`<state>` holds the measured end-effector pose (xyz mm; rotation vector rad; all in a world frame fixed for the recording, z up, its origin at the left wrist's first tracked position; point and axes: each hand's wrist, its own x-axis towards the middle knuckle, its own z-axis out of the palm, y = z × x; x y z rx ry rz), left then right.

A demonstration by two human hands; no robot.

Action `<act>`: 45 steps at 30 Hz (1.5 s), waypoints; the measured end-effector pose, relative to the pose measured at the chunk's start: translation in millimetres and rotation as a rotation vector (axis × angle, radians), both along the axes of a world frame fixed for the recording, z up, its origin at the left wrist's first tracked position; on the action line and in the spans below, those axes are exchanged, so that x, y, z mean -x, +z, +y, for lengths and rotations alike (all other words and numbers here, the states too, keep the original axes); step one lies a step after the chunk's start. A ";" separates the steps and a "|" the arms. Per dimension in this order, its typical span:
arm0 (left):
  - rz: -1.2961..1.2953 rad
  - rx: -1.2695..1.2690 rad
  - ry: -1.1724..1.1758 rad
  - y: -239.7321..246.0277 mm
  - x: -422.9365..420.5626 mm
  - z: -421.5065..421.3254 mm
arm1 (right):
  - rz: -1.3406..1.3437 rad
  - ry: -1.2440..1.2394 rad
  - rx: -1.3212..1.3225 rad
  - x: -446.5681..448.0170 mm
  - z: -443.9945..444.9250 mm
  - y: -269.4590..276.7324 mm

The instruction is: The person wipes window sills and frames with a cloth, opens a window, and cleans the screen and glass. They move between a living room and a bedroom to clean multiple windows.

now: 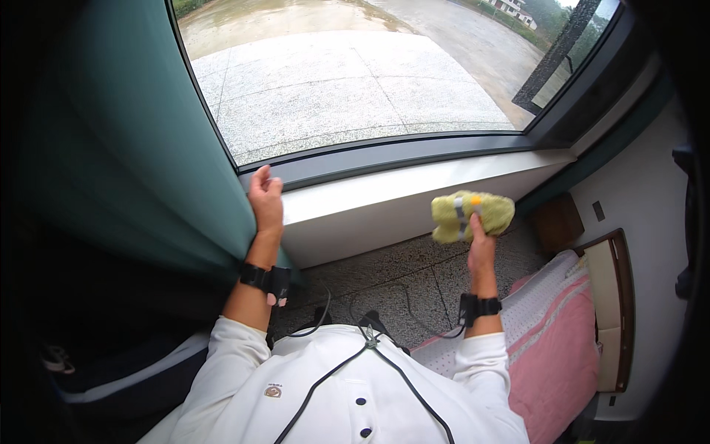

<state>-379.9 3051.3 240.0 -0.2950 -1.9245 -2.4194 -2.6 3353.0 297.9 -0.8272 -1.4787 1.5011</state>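
Observation:
My right hand [481,244] grips a folded yellow-green cloth [499,212], perhaps a towel, with a grey-and-white band around it and a small orange patch. The bundle is held up in front of the sill wall, apart from the sill. At the lower left corner of the window, my left hand [266,202] is raised beside the teal curtain [183,166], its wrist against the curtain's edge. Its fingers are loosely bent and apart, and nothing shows in them. The white windowsill [388,186] runs between my hands, below the dark window frame [399,156].
A bed with a pink cover [554,344] and cream headboard [607,316] stands at the right. Behind it are a brown wooden cabinet [557,222] and a wall socket [597,211]. Black cables [330,294] hang from my wrist straps above the speckled floor [388,277]. One window pane [554,61] stands swung outward.

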 end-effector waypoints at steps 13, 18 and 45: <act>0.061 0.143 0.304 -7.1 26.9 -113.1 | -1.159 0.004 -1.012 252.3 187.4 -75.9; -0.034 0.245 0.278 13.7 13.7 -131.3 | -1.053 0.136 -1.144 273.0 106.7 -89.0; -0.068 0.283 0.045 30.8 16.4 -151.9 | -0.372 1.405 -1.489 359.6 -183.2 -45.7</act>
